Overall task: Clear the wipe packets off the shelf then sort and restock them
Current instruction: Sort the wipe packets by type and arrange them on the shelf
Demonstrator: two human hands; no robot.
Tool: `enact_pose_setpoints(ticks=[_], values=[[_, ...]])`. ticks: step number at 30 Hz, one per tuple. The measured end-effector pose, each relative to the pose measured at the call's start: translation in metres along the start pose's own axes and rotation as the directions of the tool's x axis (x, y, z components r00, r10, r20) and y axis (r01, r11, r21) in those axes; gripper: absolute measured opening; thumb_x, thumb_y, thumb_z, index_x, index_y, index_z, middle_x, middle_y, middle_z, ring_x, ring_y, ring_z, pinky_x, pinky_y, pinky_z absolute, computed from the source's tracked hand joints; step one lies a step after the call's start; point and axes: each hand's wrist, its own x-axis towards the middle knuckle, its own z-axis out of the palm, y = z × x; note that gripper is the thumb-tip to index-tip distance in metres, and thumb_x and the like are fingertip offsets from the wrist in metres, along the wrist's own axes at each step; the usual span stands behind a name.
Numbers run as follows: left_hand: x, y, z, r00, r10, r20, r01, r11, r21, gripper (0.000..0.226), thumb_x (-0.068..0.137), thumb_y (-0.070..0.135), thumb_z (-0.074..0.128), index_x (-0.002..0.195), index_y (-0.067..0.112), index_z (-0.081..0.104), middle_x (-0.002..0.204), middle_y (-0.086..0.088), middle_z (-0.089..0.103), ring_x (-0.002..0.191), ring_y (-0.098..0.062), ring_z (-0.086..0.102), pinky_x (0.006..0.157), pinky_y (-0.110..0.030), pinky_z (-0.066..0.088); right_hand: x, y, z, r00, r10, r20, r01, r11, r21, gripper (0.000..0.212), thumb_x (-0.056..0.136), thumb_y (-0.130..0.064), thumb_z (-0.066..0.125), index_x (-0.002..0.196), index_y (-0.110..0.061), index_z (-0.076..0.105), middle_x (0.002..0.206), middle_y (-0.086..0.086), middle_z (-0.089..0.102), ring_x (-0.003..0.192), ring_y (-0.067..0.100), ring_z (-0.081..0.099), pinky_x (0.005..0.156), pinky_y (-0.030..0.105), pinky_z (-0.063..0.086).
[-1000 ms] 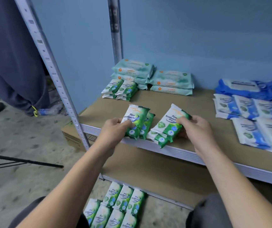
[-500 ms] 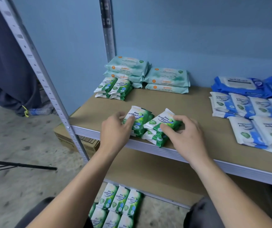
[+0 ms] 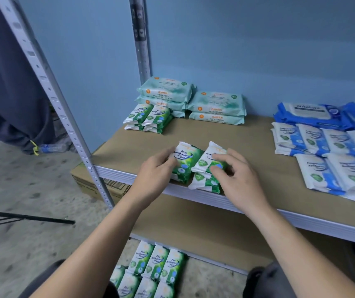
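Observation:
Two small stacks of green-and-white pine wipe packets lie side by side at the front of the brown shelf board (image 3: pixel 249 145). My left hand (image 3: pixel 153 175) grips the left stack (image 3: pixel 186 159) from its left side, thumb on top. Over the right stack (image 3: pixel 204 166), the bent fingers of my right hand (image 3: pixel 239 179) hold the top packet. More green packets (image 3: pixel 148 117) are stacked at the back left, in front of pale green Guardian packs (image 3: pixel 217 106). Several green packets (image 3: pixel 150 269) lie on the floor below.
White-and-blue wipe packets (image 3: pixel 333 160) and dark blue packs (image 3: pixel 314 115) fill the shelf's right side. A perforated metal upright (image 3: pixel 49 87) stands at the left, with a cardboard box (image 3: pixel 90 181) behind it. A black tripod leg (image 3: pixel 26 217) crosses the floor.
Both hands brought the two green stacks down from a tilted hold to lie flat on the shelf front, closer together and slightly further in.

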Motion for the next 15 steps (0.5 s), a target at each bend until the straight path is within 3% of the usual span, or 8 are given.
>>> enact_pose_setpoints(ticks=[3, 5, 6, 7, 9, 11, 13, 15], values=[[-0.002, -0.004, 0.000, 0.999, 0.010, 0.042, -0.009, 1.000, -0.025, 0.053, 0.091, 0.018, 0.064, 0.139, 0.037, 0.056, 0.112, 0.016, 0.073, 0.103, 0.000, 0.066, 0.090, -0.014, 0.049, -0.006, 0.002, 0.004, 0.995, -0.084, 0.046, 0.088, 0.993, -0.082, 0.038, 0.086, -0.035, 0.076, 0.123, -0.031, 0.070, 0.156, -0.006, 0.036, 0.140, 0.006, 0.038, 0.104, 0.013, 0.025], [-0.003, -0.008, -0.001, 0.997, 0.027, 0.065, -0.026, 0.999, -0.027, 0.058, 0.092, 0.016, 0.068, 0.146, 0.030, 0.049, 0.115, 0.017, 0.070, 0.095, 0.014, 0.064, 0.075, -0.001, 0.044, -0.005, 0.004, 0.003, 0.990, -0.129, 0.062, 0.137, 0.981, -0.139, 0.035, 0.089, -0.030, 0.074, 0.124, -0.028, 0.070, 0.157, -0.003, 0.036, 0.140, 0.011, 0.039, 0.104, 0.011, 0.023], [-0.004, -0.009, -0.001, 0.997, 0.037, 0.073, -0.035, 0.999, -0.025, 0.060, 0.093, 0.017, 0.069, 0.148, 0.028, 0.047, 0.119, 0.017, 0.068, 0.097, 0.016, 0.063, 0.075, 0.001, 0.042, -0.003, 0.005, 0.000, 0.987, -0.145, 0.065, 0.153, 0.978, -0.144, 0.032, 0.090, -0.026, 0.072, 0.122, -0.026, 0.070, 0.155, -0.002, 0.038, 0.140, 0.012, 0.039, 0.103, 0.011, 0.022], [-0.004, -0.012, -0.001, 0.996, 0.048, 0.076, -0.046, 0.999, -0.018, 0.061, 0.093, 0.020, 0.069, 0.149, 0.029, 0.046, 0.126, 0.014, 0.067, 0.105, 0.012, 0.062, 0.081, -0.001, 0.043, -0.001, 0.007, -0.002, 0.985, -0.159, 0.066, 0.167, 0.975, -0.144, 0.027, 0.091, -0.023, 0.071, 0.118, -0.023, 0.071, 0.153, -0.002, 0.041, 0.139, 0.012, 0.040, 0.101, 0.010, 0.023], [-0.006, -0.014, -0.001, 0.996, 0.075, 0.054, -0.077, 0.997, 0.025, 0.060, 0.094, 0.027, 0.069, 0.149, 0.032, 0.045, 0.141, 0.001, 0.060, 0.126, -0.006, 0.056, 0.099, -0.018, 0.044, -0.001, 0.010, -0.008, 0.977, -0.197, 0.078, 0.206, 0.967, -0.149, 0.016, 0.092, -0.017, 0.069, 0.108, -0.019, 0.071, 0.142, -0.006, 0.048, 0.134, 0.008, 0.043, 0.097, 0.008, 0.025], [-0.007, -0.017, 0.002, 0.995, 0.099, 0.021, -0.100, 0.993, 0.057, 0.059, 0.095, 0.030, 0.068, 0.149, 0.033, 0.046, 0.142, -0.005, 0.057, 0.130, -0.020, 0.051, 0.100, -0.029, 0.044, -0.003, 0.013, -0.013, 0.970, -0.228, 0.082, 0.237, 0.961, -0.139, 0.007, 0.091, -0.013, 0.068, 0.097, -0.016, 0.068, 0.127, -0.011, 0.052, 0.121, 0.005, 0.049, 0.090, 0.002, 0.027], [-0.009, -0.021, 0.006, 0.993, 0.118, 0.003, -0.118, 0.991, 0.056, 0.060, 0.094, 0.033, 0.069, 0.149, 0.034, 0.045, 0.136, -0.002, 0.063, 0.127, -0.016, 0.056, 0.090, -0.025, 0.047, -0.006, 0.014, -0.014, 0.964, -0.258, 0.072, 0.266, 0.953, -0.143, 0.005, 0.091, -0.012, 0.068, 0.092, -0.015, 0.065, 0.122, -0.009, 0.056, 0.112, 0.005, 0.052, 0.088, -0.002, 0.028], [-0.010, -0.025, 0.010, 0.990, 0.138, -0.015, -0.137, 0.989, 0.063, 0.061, 0.093, 0.035, 0.070, 0.149, 0.034, 0.045, 0.136, 0.003, 0.064, 0.129, -0.010, 0.055, 0.100, -0.024, 0.046, -0.010, 0.016, -0.013, 0.953, -0.296, 0.061, 0.302, 0.940, -0.159, 0.006, 0.091, -0.011, 0.068, 0.090, -0.016, 0.064, 0.121, -0.005, 0.058, 0.109, 0.007, 0.053, 0.087, 0.001, 0.030]])
